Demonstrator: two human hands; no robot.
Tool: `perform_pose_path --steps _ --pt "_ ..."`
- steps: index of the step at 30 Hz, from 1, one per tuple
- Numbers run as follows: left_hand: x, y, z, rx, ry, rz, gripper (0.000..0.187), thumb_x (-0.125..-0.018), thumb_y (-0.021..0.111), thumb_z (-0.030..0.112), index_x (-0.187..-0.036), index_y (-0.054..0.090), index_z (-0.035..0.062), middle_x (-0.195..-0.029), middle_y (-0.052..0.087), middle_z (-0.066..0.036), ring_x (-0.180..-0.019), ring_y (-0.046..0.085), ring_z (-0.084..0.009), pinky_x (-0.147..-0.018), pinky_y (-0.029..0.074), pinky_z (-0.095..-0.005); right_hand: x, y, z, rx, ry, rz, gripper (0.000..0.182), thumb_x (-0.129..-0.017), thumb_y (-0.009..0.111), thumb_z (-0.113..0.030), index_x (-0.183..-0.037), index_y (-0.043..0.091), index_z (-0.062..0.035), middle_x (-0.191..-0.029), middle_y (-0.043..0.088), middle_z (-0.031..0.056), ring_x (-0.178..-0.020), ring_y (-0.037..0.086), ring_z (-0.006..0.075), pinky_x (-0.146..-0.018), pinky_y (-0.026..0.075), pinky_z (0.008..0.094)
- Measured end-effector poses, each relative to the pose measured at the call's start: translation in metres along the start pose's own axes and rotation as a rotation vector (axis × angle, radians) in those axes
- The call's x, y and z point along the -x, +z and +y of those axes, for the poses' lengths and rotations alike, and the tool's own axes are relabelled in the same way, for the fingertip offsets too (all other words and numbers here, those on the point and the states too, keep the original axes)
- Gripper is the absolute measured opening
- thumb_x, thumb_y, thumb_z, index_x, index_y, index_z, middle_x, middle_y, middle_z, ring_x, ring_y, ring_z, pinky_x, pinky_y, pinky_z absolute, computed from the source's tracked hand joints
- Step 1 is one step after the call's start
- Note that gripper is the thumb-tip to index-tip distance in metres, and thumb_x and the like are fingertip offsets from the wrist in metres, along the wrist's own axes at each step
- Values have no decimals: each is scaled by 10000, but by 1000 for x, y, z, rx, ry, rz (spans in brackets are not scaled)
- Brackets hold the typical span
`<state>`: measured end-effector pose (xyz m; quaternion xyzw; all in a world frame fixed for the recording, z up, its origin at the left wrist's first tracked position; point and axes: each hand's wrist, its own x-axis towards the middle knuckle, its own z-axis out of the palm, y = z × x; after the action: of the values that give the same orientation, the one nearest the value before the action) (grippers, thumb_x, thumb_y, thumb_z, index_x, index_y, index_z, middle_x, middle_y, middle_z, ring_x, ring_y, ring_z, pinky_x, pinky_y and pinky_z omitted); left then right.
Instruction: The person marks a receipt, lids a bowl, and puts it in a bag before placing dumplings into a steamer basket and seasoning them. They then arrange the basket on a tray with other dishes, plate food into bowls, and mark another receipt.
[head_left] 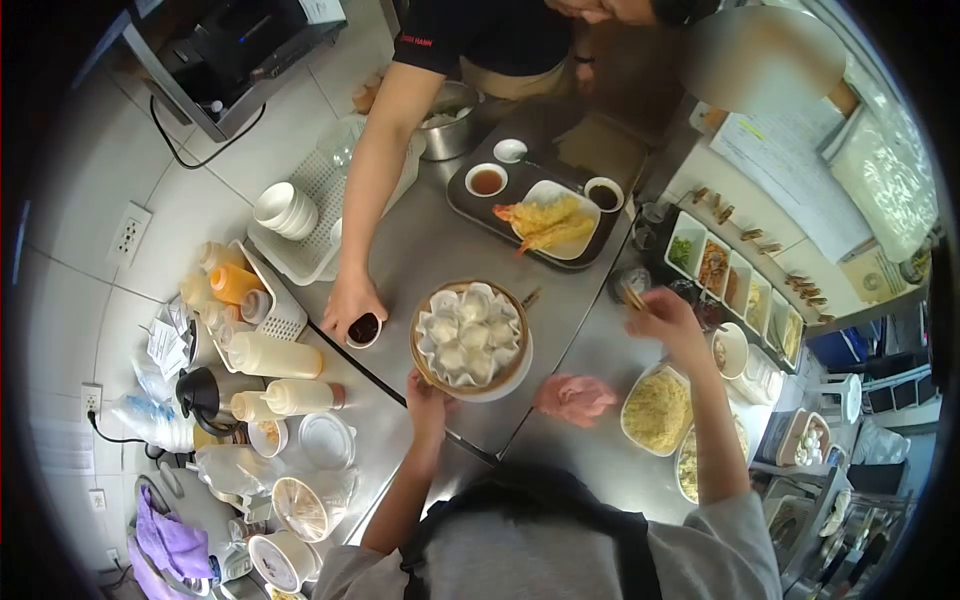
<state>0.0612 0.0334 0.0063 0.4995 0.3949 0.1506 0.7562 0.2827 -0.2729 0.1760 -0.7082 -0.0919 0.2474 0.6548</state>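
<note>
My left hand grips the near left edge of a round bamboo steamer, its fingers partly hidden below. Several pale dumplings sit inside on white paper. Beneath the steamer, a white plate shows at the lower right. Off to the right, my right hand is closed on a small wooden stick-like piece, over a small glass jar. A co-worker's hand holds a small cup of dark sauce left of the steamer.
A dark tray at the back carries tempura and sauce cups. A crumpled pink cloth and a bowl of yellow crumbs lie near my right arm. Squeeze bottles crowd the left; topping containers line the right.
</note>
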Motion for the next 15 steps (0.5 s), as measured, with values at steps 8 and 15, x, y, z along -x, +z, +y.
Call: perform_pose_path --steps 8,15 --pt "-43 -40 35 -1358 913 -49 339 -887 540 309 -1117 584 63 -1018 626 -232 -789 628 -379 -717 500 -429 118 -27 70 -389 48 72 256 -898 583 -185 -1102 483 -66 -1015 600 110 -900 631 234 -756 548 371" --pt "61 132 393 -677 1286 112 258 -912 514 211 -856 639 -7 -751 623 -203 -720 613 -364 -677 473 -414 127 33 87 1 88 -190 248 -898 503 -166 -1114 555 -57 -919 591 107 -904 565 255 -755 479 373"
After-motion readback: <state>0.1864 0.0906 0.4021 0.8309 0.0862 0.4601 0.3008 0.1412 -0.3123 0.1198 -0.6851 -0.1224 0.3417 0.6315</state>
